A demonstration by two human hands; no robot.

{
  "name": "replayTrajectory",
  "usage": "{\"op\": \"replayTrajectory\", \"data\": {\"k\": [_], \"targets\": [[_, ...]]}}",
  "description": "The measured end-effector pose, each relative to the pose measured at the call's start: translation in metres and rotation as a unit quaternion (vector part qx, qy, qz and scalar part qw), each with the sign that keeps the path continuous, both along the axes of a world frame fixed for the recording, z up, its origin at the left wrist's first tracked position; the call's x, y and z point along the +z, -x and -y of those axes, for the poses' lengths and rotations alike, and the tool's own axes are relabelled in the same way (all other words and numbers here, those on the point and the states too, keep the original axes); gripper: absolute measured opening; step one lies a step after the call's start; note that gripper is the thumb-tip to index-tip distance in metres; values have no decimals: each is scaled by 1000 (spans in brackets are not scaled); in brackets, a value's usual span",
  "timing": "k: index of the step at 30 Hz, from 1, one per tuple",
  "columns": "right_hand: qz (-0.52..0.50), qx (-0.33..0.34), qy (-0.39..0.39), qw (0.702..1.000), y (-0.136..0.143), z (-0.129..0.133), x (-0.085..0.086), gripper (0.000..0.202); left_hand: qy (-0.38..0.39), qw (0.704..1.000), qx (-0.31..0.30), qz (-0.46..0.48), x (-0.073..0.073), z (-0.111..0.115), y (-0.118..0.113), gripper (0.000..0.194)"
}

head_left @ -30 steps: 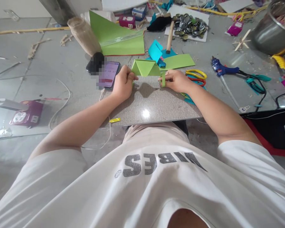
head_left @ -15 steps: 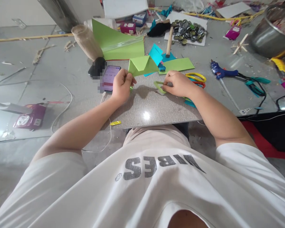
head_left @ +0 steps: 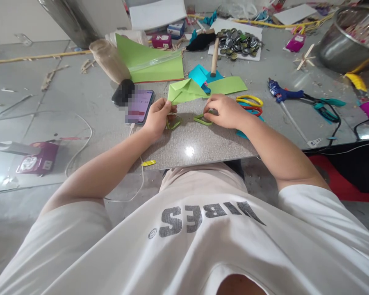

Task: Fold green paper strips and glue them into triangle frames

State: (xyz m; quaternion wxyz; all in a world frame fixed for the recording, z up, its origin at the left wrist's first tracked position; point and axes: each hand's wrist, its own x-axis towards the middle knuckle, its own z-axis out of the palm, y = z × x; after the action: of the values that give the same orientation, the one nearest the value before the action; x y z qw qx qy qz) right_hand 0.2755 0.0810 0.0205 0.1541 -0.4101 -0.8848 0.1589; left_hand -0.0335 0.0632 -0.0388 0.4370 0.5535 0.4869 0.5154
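My left hand (head_left: 158,116) is closed with a small folded green paper ring (head_left: 174,128) at its fingertips. Across from it, my right hand (head_left: 222,110) pinches another green paper ring (head_left: 200,120), held low over the brown board (head_left: 178,147). A folded green paper piece (head_left: 186,96) lies just beyond both hands, its near left corner close to my left fingers; I cannot tell whether they touch. Behind the right hand are a flat green paper strip (head_left: 230,85) and blue paper pieces (head_left: 198,74). Scissors with yellow handles (head_left: 249,100) lie beside that hand.
A phone (head_left: 144,105) with a cable sits left of my left hand. Farther back are a large green sheet (head_left: 153,67), a tan bottle (head_left: 109,61), a wooden-handled tool (head_left: 214,57) and many bottle caps (head_left: 240,43). To the right lie a blue glue gun (head_left: 284,92) and a metal pot (head_left: 335,53).
The ring by my left hand now shows clearly below the fingers. My right hand's ring has tilted flatter and lower. The whole view has shifted slightly.
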Motion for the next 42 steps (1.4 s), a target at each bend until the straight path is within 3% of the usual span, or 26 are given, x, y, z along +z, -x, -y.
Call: {"op": "replayTrajectory", "data": {"k": [7,10,13,15,21,23,27,30,32,35,37,39,42], "targets": [[-29,-49,19,998,-2,2,6,36,-68,996,21,-47,0,-2,3,50],[-119,-76,52,989,-6,1,13,64,-57,997,5,-44,4,2,0,49],[-216,-34,125,968,-6,4,19,106,-79,994,-21,-77,10,9,-5,48],[-246,-10,157,956,-2,8,21,117,-116,986,-26,-114,14,15,-8,48],[-211,-45,132,967,20,23,14,70,-210,948,-30,-237,24,34,-9,37],[-188,-43,121,974,22,26,20,57,-218,940,-45,-257,31,40,-7,36],[-215,-53,42,974,-7,38,65,55,-281,916,-65,-278,51,50,2,33],[-286,-116,-114,944,-54,61,105,57,-323,890,-57,-316,66,57,11,26],[-268,-166,-155,936,-87,78,116,47,-321,876,-62,-355,74,61,14,21],[-216,-209,-163,940,-127,97,96,30,-332,847,-98,-403,85,69,13,18],[-179,-204,-168,948,-145,99,63,24,-350,820,-130,-433,92,76,5,18],[-165,-156,-196,954,-157,96,24,22,-346,795,-154,-473,100,80,-10,19],[-170,-89,-252,949,-166,87,-24,22,-310,764,-185,-534,107,68,-50,31]]}}
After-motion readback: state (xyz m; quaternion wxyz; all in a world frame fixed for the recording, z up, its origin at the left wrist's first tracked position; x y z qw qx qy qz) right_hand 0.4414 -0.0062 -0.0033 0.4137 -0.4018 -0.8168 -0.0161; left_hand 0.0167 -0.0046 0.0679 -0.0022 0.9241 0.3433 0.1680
